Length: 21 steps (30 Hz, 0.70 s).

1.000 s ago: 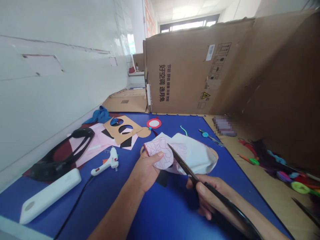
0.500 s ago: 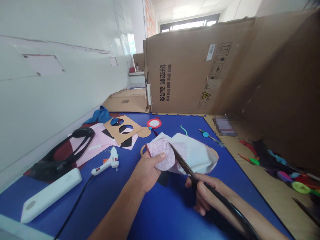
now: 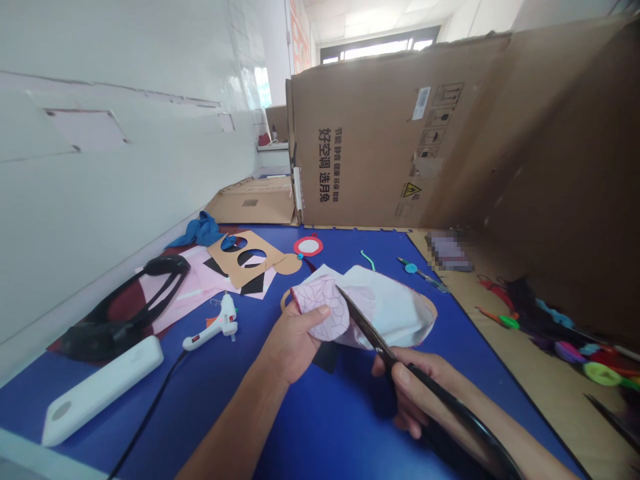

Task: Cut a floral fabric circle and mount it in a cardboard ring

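Observation:
A white cloth (image 3: pixel 395 310) with a reddish edge and a purple line pattern on its left part is held above the blue table. My left hand (image 3: pixel 297 343) pinches the patterned end, thumb on top. My right hand (image 3: pixel 415 387) grips large black-handled scissors (image 3: pixel 370 327), whose blades point up and left to the cloth beside my left thumb. The blades look close together, and whether cloth lies between them I cannot tell. Under the cloth, part of a tan round piece (image 3: pixel 285 303) and a dark scrap (image 3: pixel 326 357) show.
On the left lie a white glue gun (image 3: pixel 215 327) with a black cord, a white oblong case (image 3: pixel 103 390), black headgear (image 3: pixel 125 307) and brown cardboard with round holes (image 3: pixel 245 257). A red-rimmed disc (image 3: pixel 309 247) sits farther back. Cardboard walls (image 3: pixel 375 147) stand behind and right.
The scissors' blades have shifted very slightly, and the lower fingers of my right hand have moved a little down and right. The cloth and my left hand stay nearly in place.

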Available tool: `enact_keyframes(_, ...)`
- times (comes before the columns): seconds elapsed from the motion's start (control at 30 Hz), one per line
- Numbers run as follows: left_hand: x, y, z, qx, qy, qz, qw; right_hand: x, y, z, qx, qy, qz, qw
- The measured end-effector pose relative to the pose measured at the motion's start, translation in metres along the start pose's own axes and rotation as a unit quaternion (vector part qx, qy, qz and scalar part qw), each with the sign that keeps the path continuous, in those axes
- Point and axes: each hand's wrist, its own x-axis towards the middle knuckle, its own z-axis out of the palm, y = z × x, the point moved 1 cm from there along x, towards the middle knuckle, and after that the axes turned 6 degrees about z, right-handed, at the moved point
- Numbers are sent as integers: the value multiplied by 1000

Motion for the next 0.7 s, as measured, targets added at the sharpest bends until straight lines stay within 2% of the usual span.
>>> enact_keyframes(0.13,0,1,1,3,16,2,1000,-2,-3,-1,-19,-6,15,1000)
enact_keyframes(0.4,-1,5,1,4,27,12,1000,4,8,-4,-37,-10,-9,999)
enact_keyframes(0.7,0,7,-3,25,13,3,1000,15,19,-15,-55,-76,-5,996)
